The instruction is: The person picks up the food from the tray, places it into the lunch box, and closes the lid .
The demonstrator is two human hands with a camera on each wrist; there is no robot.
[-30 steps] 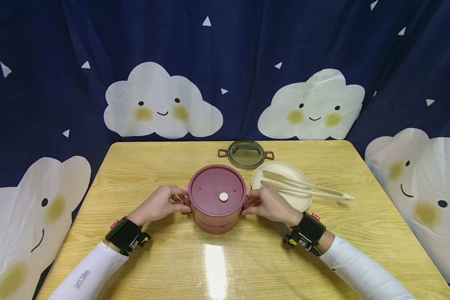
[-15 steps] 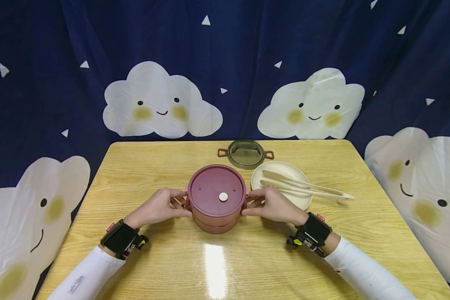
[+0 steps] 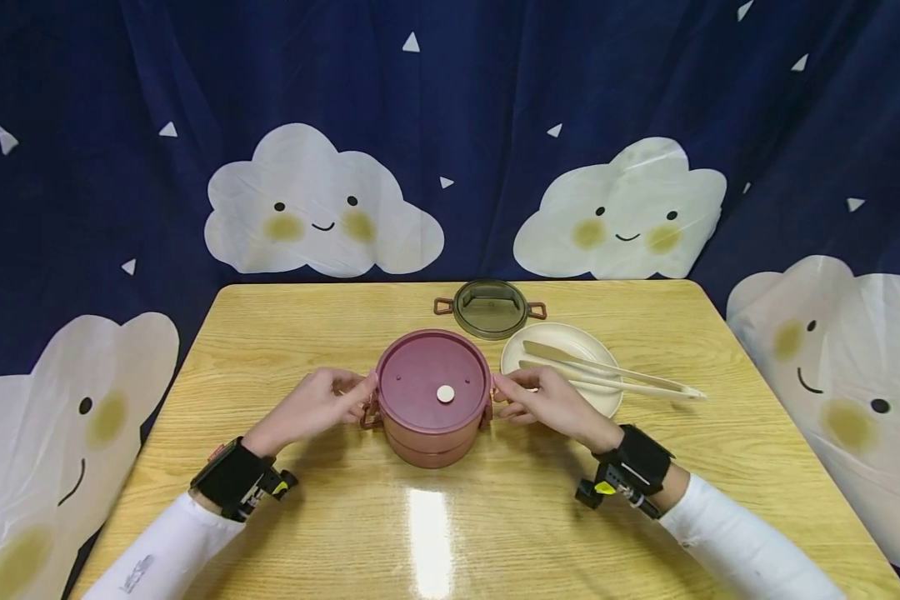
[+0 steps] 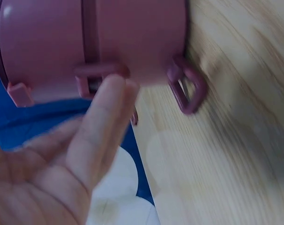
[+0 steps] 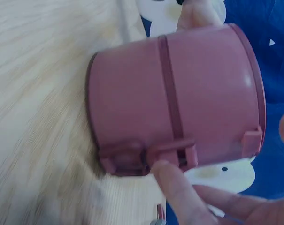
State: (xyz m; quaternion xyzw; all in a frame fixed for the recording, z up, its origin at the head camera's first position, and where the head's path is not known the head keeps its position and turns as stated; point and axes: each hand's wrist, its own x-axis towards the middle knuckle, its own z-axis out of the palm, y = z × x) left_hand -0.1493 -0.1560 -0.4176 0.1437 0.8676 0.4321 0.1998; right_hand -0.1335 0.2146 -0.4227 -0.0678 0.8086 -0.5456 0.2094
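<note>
A two-tier mauve pot (image 3: 426, 450) stands upright in the middle of the table, topped by a flat maroon lid (image 3: 420, 367) with a small white disc. My left hand (image 3: 317, 408) is at the pot's left side, its thumb by the pink tab (image 4: 20, 94) under the lid rim. In the left wrist view, its extended fingers reach the upper loop handle (image 4: 104, 69). On the other side, my right hand (image 3: 551, 406) has its thumb near the opposite pink tab (image 5: 251, 142). One fingertip of it touches a side handle (image 5: 166, 152). Neither hand is curled round anything.
Behind the pot lies a see-through dark lid (image 3: 490, 317) with brown side handles. A cream plate (image 3: 570, 335) sits to the right, with cream tongs (image 3: 682, 392) lying across it and past its edge. A navy curtain (image 3: 480, 100) with clouds hangs behind the wooden table (image 3: 315, 325).
Both hands have eased off the side handles, and their thumbs have risen from below the handles to the pink tabs near the lid. The pot stays in place.
</note>
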